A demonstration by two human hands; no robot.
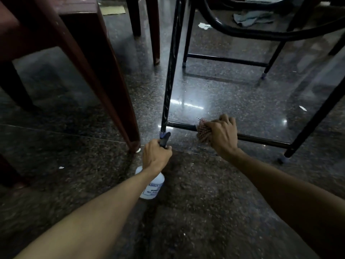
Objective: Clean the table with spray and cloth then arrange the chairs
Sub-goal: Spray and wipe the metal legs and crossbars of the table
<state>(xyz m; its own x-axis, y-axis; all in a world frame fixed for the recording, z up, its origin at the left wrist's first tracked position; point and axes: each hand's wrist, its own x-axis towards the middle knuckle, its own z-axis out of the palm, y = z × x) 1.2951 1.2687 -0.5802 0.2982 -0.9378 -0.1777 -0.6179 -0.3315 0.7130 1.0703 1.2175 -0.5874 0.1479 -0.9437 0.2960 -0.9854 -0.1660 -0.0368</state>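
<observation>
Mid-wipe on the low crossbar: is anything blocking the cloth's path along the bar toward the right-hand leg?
Nothing visible does. The right hand grips the checked cloth onto the crossbar, and the bar runs bare from there to the leg joint. The spray bottle is on the opposite side.

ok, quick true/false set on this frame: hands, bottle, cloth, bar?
1. The left hand grips the spray bottle by its trigger head. True.
2. The right hand holds the checked cloth on a tabletop. False: on the low black crossbar of the metal frame.
3. The spray bottle is red. False: whitish, with a printed label.
4. A brown chair leg stands left of the black upright leg. True.
5. A blue-grey rag lies on the floor farther back. True.
</observation>
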